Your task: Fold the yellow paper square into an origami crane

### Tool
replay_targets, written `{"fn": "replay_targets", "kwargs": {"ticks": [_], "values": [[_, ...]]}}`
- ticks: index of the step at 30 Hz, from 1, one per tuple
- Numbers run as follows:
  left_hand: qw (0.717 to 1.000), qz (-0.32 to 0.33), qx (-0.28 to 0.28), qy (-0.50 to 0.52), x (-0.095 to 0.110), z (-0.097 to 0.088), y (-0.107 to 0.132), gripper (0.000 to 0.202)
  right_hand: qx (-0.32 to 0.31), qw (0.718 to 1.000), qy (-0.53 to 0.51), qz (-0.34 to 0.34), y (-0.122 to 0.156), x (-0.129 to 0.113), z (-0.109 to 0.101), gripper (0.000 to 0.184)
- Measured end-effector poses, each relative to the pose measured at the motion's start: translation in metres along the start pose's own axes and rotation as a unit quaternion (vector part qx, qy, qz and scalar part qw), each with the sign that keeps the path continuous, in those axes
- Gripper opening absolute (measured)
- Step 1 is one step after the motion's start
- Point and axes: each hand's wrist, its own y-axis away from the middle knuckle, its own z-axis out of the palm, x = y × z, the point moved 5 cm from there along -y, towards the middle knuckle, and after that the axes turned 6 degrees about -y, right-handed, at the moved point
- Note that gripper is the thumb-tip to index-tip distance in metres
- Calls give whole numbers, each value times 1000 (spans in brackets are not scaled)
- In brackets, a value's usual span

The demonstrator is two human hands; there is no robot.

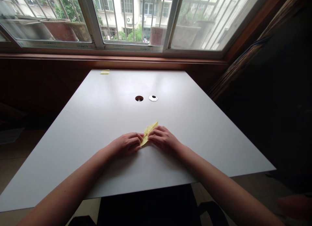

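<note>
A piece of folded yellow paper (pixel 146 134), narrow and pointed at its far end, lies slantwise between my hands just above or on the white tabletop. My left hand (pixel 130 142) has its fingers closed on the paper's near left edge. From the other side, my right hand (pixel 163 137) grips the right edge with bent fingers. My fingertips hide part of the paper, so its exact folds cannot be made out.
The white table (pixel 97 115) has a round cable hole (pixel 139 98) with a grommet cover (pixel 153 98) beside it. Yellow strips (pixel 105 72) sit at the far left edge. Behind the table is a barred window (pixel 131 21); a curtain (pixel 253 47) hangs at the right.
</note>
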Motion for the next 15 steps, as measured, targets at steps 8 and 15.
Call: {"fn": "replay_targets", "kwargs": {"ticks": [8,15], "values": [[998,2,-10,-60,-2,0,1,18,-18,1000,-13,1,-8,1,7,18],[997,3,7,-71,-1,0,2,14,-20,999,-44,5,-15,3,13,19]]}}
